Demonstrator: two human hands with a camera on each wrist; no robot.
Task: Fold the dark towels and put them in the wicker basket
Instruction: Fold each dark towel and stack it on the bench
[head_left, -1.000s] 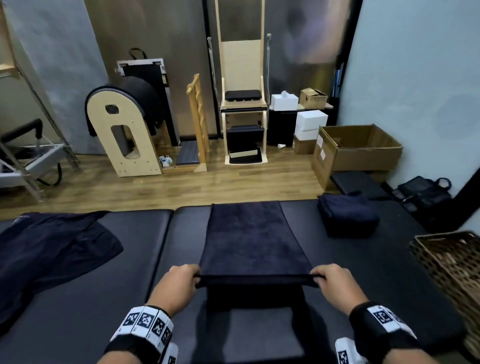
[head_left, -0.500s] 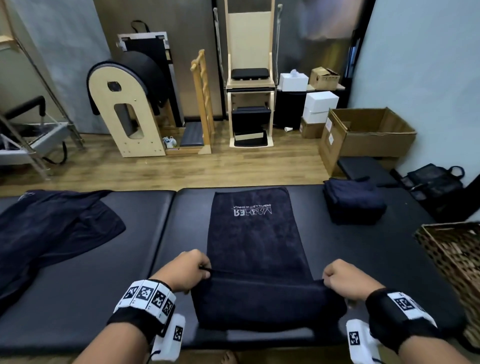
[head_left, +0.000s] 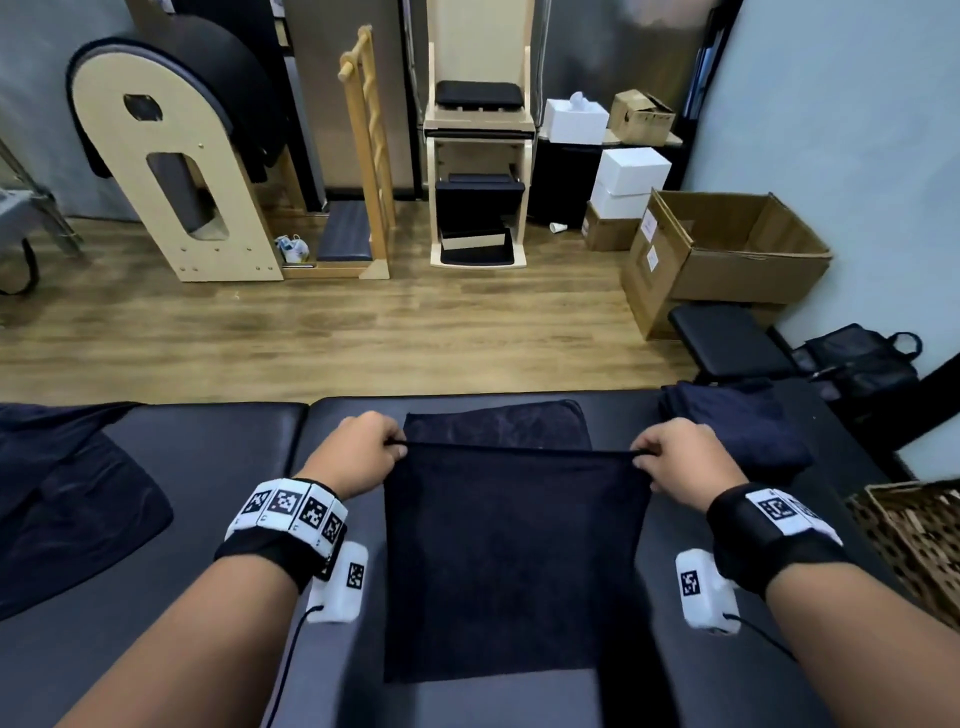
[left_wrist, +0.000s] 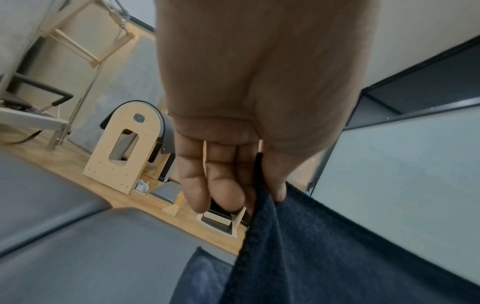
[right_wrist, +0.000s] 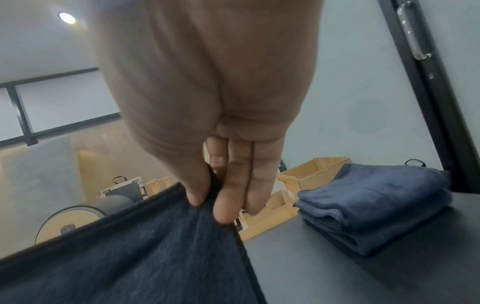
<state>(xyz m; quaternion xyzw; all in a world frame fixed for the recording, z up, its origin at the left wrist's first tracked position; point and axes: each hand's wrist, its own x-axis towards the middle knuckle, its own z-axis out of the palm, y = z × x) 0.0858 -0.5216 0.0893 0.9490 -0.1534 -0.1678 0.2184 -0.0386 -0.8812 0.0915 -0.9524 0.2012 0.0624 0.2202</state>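
A dark towel (head_left: 514, 561) lies on the black padded table (head_left: 218, 467), its near part lifted and stretched between my hands. My left hand (head_left: 363, 457) pinches its left corner, thumb against fingers (left_wrist: 259, 185). My right hand (head_left: 680, 460) pinches the right corner (right_wrist: 207, 197). The towel's far end (head_left: 498, 423) still lies flat on the pad beyond the raised edge. A folded dark towel (head_left: 737, 431) (right_wrist: 374, 205) sits at the table's far right. An unfolded dark towel (head_left: 62, 499) is spread at the left. The wicker basket (head_left: 914, 540) stands at the right edge.
Beyond the table is a wooden floor with pilates equipment: an arched barrel (head_left: 176, 156) and a wooden chair (head_left: 478, 156). An open cardboard box (head_left: 727, 249), white boxes (head_left: 628, 176) and a black bag (head_left: 862, 364) stand by the right wall.
Both hands have carried the towel's near edge up and forward over its far part, covering the printed logo. The head view has tilted down and closer.
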